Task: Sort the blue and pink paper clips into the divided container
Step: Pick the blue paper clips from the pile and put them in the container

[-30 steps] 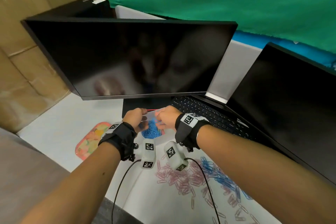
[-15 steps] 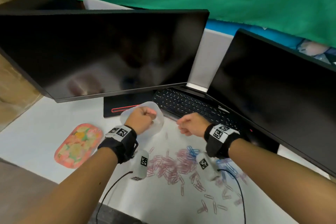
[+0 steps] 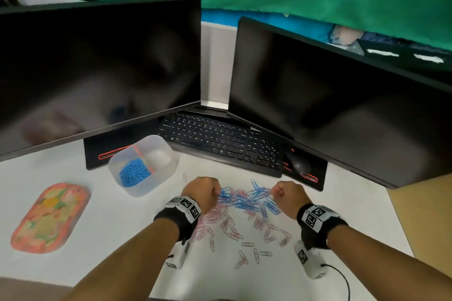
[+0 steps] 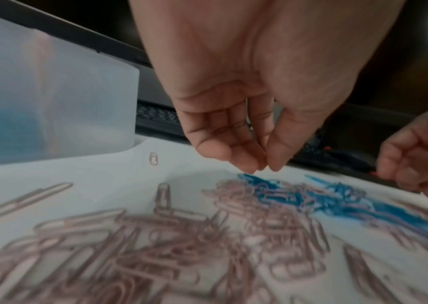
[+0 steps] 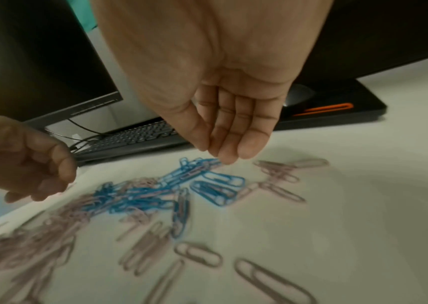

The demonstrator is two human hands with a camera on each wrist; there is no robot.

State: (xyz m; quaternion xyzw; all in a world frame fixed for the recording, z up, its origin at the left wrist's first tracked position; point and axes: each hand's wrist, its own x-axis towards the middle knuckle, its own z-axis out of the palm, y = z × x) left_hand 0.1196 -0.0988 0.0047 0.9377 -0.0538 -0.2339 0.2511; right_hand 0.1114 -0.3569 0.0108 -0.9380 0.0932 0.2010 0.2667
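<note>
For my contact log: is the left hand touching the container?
Apart. The head view shows bare table between the left hand and the container.

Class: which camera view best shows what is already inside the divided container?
The head view: it looks down into the divided container, showing blue paper clips in one compartment. The left wrist view shows only its frosted side wall with a blue blur; the right wrist view shows, at most, a pale blur at its left edge.

Both my forearms reach toward 12 o'clock, wrists strapped. Left hand (image 3: 203, 190) at 11 and right hand (image 3: 288, 194) at 1, knuckles up, fingers loosely curled downward, tips bunched, nothing gripped.
</note>
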